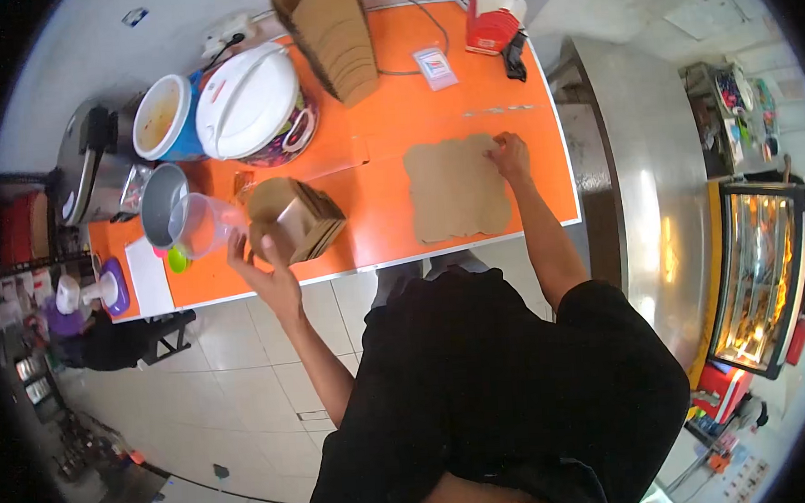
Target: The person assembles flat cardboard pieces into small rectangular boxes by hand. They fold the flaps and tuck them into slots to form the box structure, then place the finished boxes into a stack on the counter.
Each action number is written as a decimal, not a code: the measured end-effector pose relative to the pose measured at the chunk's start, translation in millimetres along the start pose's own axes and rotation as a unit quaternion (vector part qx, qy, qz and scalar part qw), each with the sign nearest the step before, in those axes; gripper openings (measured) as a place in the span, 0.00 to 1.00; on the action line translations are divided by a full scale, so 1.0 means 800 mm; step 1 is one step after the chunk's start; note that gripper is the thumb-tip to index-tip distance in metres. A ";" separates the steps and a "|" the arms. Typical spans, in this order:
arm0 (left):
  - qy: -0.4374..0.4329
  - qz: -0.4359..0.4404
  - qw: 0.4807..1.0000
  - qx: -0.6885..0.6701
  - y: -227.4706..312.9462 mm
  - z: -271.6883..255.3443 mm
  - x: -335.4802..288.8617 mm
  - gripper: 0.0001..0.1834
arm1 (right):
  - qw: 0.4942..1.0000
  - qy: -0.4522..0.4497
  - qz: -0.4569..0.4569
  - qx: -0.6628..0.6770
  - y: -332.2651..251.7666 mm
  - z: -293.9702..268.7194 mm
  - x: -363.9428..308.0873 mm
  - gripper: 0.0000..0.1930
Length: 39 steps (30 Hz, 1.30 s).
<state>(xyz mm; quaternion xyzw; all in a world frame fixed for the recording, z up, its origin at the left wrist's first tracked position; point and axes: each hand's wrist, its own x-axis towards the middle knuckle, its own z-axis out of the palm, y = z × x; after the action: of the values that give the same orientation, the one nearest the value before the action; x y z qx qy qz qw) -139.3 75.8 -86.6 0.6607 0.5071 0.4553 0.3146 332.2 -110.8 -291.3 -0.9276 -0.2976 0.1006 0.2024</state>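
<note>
Flat on the orange table lies a brown cardboard sheet [458, 189] with wavy edges. My right hand [511, 159] is at its upper right corner, with fingers closed on the edge. My left hand [272, 275] is at the table's front edge, fingers spread and holding nothing. Just beyond it stands a nested stack of folded brown cardboard food boxes [302, 218]; whether the fingertips touch the stack, I cannot tell. Left of that hand is a clear plastic tub [205, 224], partly in front of a grey pot [163, 205].
Along the back of the orange table [377, 207] stand a white-lidded container [253, 100], a blue-and-white bucket [161, 118], a tall stack of brown cardboard [332, 41] and a red-and-white box [494, 19]. A metal counter [648, 166] and a lit display case [757, 274] are on the right.
</note>
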 end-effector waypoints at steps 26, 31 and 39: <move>-0.318 -0.366 0.811 -0.328 0.192 0.254 -0.123 0.21 | 0.840 0.164 -0.469 0.218 -0.119 -0.203 -0.156 0.12; -0.419 -0.242 0.853 -0.195 0.134 0.244 -0.109 0.24 | 0.855 0.030 -0.443 0.269 -0.142 -0.217 -0.181 0.16; -0.451 -0.226 0.801 -0.322 0.165 0.189 -0.093 0.22 | 0.870 0.066 -0.426 0.241 -0.177 -0.249 -0.147 0.25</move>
<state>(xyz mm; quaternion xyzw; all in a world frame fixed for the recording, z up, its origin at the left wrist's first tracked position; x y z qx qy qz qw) 45.0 -26.5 -50.2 0.5186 0.2669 0.1587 0.7966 226.7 -138.7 -42.7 -0.6378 -0.6159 0.0118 0.4623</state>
